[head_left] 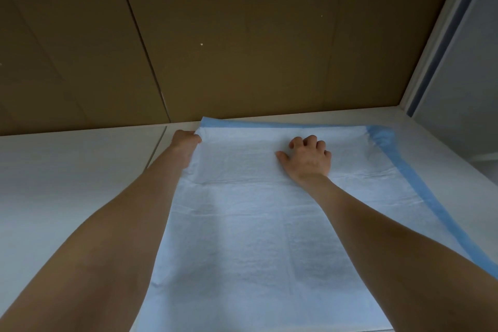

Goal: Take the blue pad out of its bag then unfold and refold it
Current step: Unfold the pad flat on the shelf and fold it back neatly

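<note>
1. White padding faces up: the pad (256, 237) lies flat on the counter (67, 183), its long axis running from me at 6 o'clock out to 12. A blue band shows along the 12 and 3 o'clock edges only.
2. The 9 o'clock edge shows no band, so I judge a fold lies along that side. The next move likely turns on that edge and its far corner.
3. My left hand (186, 140) is at the far corner, about 11 o'clock, and is the nearer hand to it. Its fingers (195, 139) are clenched on the pad's corner.
4. My right hand (310, 156) sits on the pad near 12 o'clock, well apart from the banded 3 o'clock edge. Its fingers (312, 140) are curled with the tips down on the sheet and the thumb laid out flat. I cannot tell whether they pinch the sheet or only press it.
</note>
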A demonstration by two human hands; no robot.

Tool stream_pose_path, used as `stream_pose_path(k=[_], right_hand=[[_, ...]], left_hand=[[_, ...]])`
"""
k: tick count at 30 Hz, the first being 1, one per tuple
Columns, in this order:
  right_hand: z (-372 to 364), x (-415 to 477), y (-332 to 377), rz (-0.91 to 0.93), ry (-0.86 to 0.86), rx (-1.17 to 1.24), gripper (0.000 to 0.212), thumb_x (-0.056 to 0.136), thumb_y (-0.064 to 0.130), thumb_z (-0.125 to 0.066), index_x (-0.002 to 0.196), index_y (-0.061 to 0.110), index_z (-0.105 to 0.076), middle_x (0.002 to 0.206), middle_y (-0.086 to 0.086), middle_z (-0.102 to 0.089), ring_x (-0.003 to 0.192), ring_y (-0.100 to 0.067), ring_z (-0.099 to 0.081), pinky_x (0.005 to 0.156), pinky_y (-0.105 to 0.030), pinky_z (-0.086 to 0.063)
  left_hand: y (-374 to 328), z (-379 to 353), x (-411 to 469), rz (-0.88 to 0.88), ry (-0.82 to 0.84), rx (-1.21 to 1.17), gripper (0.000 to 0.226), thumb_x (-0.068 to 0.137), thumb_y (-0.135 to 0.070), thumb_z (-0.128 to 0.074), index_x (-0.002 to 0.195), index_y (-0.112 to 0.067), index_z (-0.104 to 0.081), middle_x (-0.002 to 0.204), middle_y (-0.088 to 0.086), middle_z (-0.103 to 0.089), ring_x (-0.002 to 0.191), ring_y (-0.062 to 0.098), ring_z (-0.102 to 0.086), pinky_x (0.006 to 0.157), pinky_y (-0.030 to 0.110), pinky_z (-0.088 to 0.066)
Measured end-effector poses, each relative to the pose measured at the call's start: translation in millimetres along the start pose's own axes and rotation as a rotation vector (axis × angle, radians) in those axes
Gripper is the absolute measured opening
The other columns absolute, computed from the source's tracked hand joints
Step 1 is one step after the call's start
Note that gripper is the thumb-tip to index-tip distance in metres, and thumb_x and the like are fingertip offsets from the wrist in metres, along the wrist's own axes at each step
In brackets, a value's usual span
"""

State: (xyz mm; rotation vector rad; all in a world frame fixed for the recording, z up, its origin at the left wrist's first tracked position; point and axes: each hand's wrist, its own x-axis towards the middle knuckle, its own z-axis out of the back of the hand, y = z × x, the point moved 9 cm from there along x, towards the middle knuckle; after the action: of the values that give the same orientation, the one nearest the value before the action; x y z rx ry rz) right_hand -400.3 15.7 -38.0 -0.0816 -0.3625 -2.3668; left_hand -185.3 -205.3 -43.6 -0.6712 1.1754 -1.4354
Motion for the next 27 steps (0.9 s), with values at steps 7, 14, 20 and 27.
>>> stream_pose_path(k=[7,14,20,27], right_hand=[[-4.9,0.0,0.6,0.001,-0.016,-0.015,0.053,0.093,0.056,-0.040,0.130,0.019,-0.049,0.127,-0.009,-0.045,0.118,-0.029,-0.041,0.097,-0.039,-0.036],[-3.2,-1.0,1.6,0.006,-0.023,0.003,0.051,0.093,0.055,-0.040,0.129,0.019,-0.049,0.127,-0.009,-0.045,0.119,-0.029,-0.040,0.098,-0.039,-0.035],[-3.7,-0.8,-0.8,-0.005,-0.008,-0.008,0.053,0.094,0.055,-0.040,0.131,0.017,-0.048,0.128,-0.010,-0.044,0.119,-0.029,-0.041,0.098,-0.038,-0.037],[-4.7,-1.2,-0.4,0.020,0.043,-0.015,0.053,0.095,0.052,-0.040,0.134,0.017,-0.046,0.130,-0.010,-0.043,0.121,-0.029,-0.040,0.099,-0.038,-0.037]], left_hand=[[19.6,21.3,6.3,0.112,-0.101,0.037,0.018,0.077,-0.001,-0.069,0.069,-0.002,-0.053,0.077,0.017,-0.060,0.063,0.025,-0.057,0.070,0.035,-0.050],[-4.3,22.7,-4.3,-0.026,-0.194,0.486,0.028,0.095,-0.007,-0.047,0.116,0.009,-0.057,0.118,0.024,-0.061,0.109,0.039,-0.060,0.083,0.040,-0.049],[-29.1,24.1,-16.9,-0.273,-0.398,0.672,0.034,0.097,-0.002,-0.034,0.125,0.004,-0.052,0.127,0.022,-0.053,0.114,0.038,-0.056,0.091,0.043,-0.046],[-16.2,27.5,-20.6,-0.238,-0.232,0.327,0.028,0.094,-0.014,-0.048,0.110,-0.001,-0.067,0.116,0.018,-0.065,0.108,0.033,-0.060,0.083,0.031,-0.045]])
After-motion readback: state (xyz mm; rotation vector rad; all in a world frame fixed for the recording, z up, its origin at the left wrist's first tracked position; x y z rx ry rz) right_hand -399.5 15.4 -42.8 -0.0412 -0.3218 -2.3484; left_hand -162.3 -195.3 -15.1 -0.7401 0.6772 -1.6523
